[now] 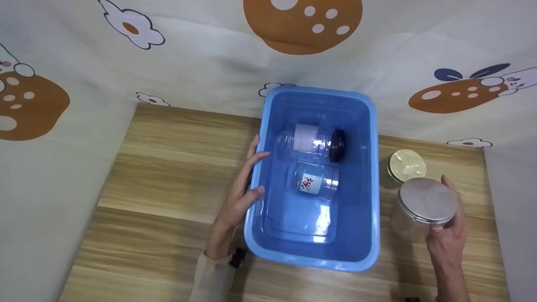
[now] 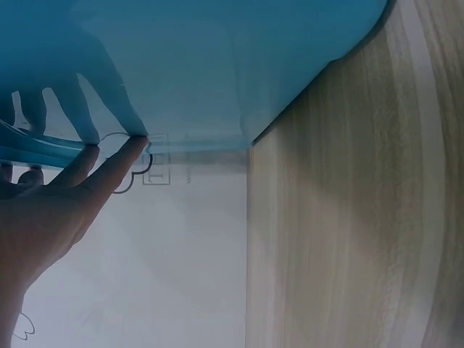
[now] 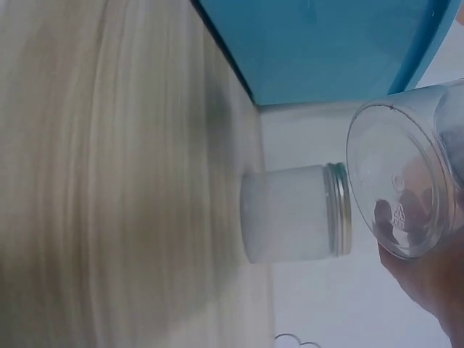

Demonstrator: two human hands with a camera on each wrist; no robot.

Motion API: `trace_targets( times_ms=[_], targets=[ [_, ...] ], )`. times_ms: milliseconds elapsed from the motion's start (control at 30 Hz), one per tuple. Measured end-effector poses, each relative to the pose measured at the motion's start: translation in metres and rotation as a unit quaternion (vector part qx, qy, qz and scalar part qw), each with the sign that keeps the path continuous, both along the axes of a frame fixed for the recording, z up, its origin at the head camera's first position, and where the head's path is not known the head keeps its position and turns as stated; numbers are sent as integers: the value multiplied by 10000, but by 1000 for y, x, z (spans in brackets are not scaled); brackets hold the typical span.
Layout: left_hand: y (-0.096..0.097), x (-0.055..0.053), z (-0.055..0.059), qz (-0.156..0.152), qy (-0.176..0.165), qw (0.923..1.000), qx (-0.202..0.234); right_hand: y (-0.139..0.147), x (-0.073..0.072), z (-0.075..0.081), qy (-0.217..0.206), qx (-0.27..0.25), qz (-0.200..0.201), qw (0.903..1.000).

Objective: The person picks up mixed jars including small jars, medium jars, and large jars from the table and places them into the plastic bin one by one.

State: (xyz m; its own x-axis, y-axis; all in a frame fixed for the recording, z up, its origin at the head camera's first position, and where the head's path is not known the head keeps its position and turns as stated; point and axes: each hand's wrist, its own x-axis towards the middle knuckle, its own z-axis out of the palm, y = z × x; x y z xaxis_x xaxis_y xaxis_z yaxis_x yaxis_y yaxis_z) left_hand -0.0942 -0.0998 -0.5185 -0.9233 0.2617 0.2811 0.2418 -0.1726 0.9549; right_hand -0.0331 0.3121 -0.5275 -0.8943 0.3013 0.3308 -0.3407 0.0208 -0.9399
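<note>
My right hand point(image 1: 451, 239) grips a clear plastic jar with a silver lid point(image 1: 428, 199). In the right wrist view the round base of this clear jar point(image 3: 399, 181) shows, lifted off the table. Just behind it stands another jar with a pale gold lid point(image 1: 407, 165). My left hand point(image 1: 241, 197) rests against the left side of a blue plastic bin point(image 1: 373, 201), thumb and fingertips at its rim and outer wall. Inside the bin lie two clear jars on their sides: one with a dark lid point(image 1: 337, 145), one with a colourful label point(image 1: 310, 183).
The bin stands on a wood-grain table point(image 1: 155, 176), close to the back. A pale cloth point(image 1: 201, 63) printed with orange fruit and white flowers hangs behind and at the sides. The gold-lidded jar point(image 3: 290, 214) stands upright on the table, right of the bin.
</note>
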Motion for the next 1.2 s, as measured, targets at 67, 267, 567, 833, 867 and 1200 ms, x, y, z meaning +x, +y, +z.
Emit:
trace_targets(
  times_ms=[67, 267, 567, 833, 867, 1200],
  targets=[
    [0, 0, 0, -13, -5, 10000, 35, -1, 0, 2, 33, 7, 40, 10000],
    [0, 0, -1, -8, -29, 10000, 73, -4, -2, 9, 90, 89, 107, 9999],
    [1, -1, 0, -26, -82, 9999, 70, -9, -3, 27, -25, 1068, -33, 9943],
    [1, 0, -1, -10, -45, 9998, 177, -16, -2, 43, -210, 1274, 117, 9916],
    [1, 0, -1, -5, -51, 9998, 181, -16, -1, 44, -219, 1358, 120, 9904],
    [1, 1, -2, 44, -94, 9997, 214, -22, 4, 59, -191, 1725, 35, 9848]
  ],
)
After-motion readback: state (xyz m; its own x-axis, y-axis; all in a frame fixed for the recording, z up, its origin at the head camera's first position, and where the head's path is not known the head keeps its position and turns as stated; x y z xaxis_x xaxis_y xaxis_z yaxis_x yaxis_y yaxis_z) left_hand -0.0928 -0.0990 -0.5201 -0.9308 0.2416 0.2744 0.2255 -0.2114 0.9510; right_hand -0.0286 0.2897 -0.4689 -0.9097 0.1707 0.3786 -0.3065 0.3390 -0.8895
